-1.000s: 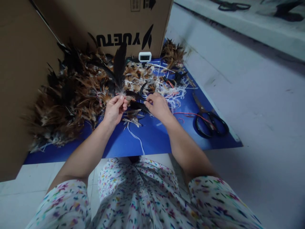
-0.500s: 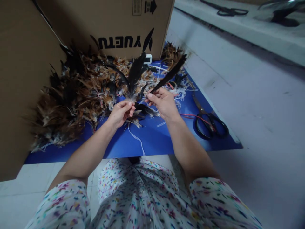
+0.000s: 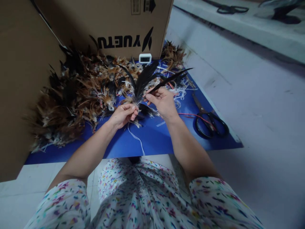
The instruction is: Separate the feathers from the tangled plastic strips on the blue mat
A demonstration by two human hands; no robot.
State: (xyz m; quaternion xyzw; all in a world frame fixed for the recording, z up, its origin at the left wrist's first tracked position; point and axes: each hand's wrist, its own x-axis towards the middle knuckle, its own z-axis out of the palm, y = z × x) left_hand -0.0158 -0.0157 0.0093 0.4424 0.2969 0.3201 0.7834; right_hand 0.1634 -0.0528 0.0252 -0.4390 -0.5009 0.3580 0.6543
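My left hand point(image 3: 125, 115) pinches the pale base of several black feathers point(image 3: 143, 81), which fan upward from the fingertips. Close beside it, my right hand point(image 3: 162, 100) is closed on one long, narrow black feather point(image 3: 175, 76) that slants up to the right. The two hands are only a little apart, above the blue board point(image 3: 157, 143). Under and beyond them lie more loose feathers, partly hidden by the fingers. A thin white ribbon point(image 3: 136, 137) trails toward the board's front edge below my left hand.
Brown and black feather bunches point(image 3: 81, 86) cover the left and back. Cardboard boxes point(image 3: 95, 19) rise behind and at left. Black-handled scissors point(image 3: 211, 125) and a red cord point(image 3: 190, 114) lie at right. A small white-framed device point(image 3: 145, 58) stands at the back, beside a wall point(image 3: 257, 95).
My left hand has shifted slightly right, bringing its feathers closer to my right hand. The long feather in my right hand has tipped lower to the right, and the white-framed device shows more fully.
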